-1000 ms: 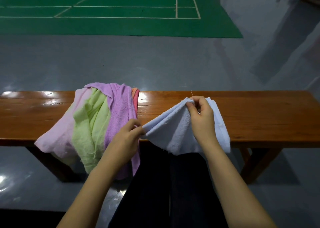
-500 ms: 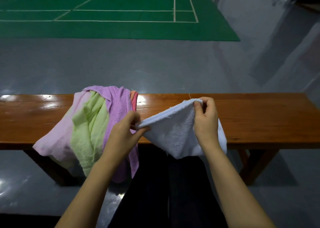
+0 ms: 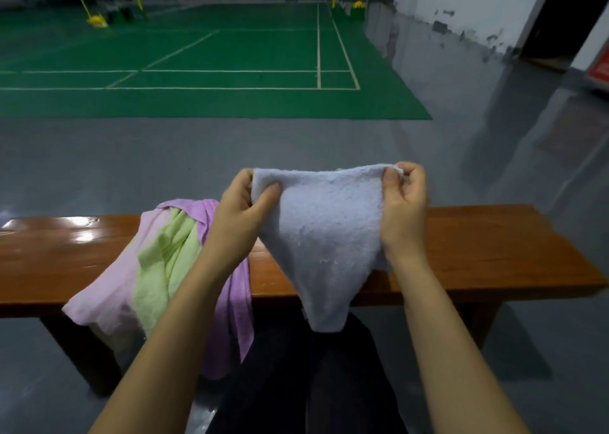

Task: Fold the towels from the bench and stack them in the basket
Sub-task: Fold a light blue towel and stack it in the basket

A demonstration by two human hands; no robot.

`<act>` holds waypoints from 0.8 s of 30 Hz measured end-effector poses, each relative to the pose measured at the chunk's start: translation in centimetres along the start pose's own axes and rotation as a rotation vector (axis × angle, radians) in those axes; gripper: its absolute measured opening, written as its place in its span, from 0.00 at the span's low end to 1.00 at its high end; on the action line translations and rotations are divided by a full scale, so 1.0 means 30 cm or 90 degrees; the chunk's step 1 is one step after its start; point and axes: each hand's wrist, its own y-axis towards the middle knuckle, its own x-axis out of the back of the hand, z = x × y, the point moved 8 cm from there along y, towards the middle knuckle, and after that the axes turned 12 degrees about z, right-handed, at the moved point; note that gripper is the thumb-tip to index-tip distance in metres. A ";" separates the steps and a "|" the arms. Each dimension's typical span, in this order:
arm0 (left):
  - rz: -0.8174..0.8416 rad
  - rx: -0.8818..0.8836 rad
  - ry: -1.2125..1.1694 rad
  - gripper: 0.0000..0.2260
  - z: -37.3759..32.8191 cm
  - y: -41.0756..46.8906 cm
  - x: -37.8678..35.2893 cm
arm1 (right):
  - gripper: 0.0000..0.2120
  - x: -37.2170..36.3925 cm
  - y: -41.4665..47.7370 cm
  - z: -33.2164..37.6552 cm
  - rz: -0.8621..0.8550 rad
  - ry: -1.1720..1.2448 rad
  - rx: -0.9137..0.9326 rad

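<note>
Pinching towel [image 3: 324,232] top corners with left hand [image 3: 242,216] and right hand [image 3: 403,212], raised above table [image 3: 494,252] to hang flat for folding.

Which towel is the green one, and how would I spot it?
Find the long wooden bench in front of the green court. On its left half lies a heap of towels, beside the left hand. The green towel is the pale lime strip in the middle, between a pink towel and a purple towel.
</note>
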 end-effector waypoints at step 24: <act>-0.056 -0.094 0.135 0.11 -0.222 0.173 0.101 | 0.08 -0.039 0.194 0.061 -0.072 0.078 -0.113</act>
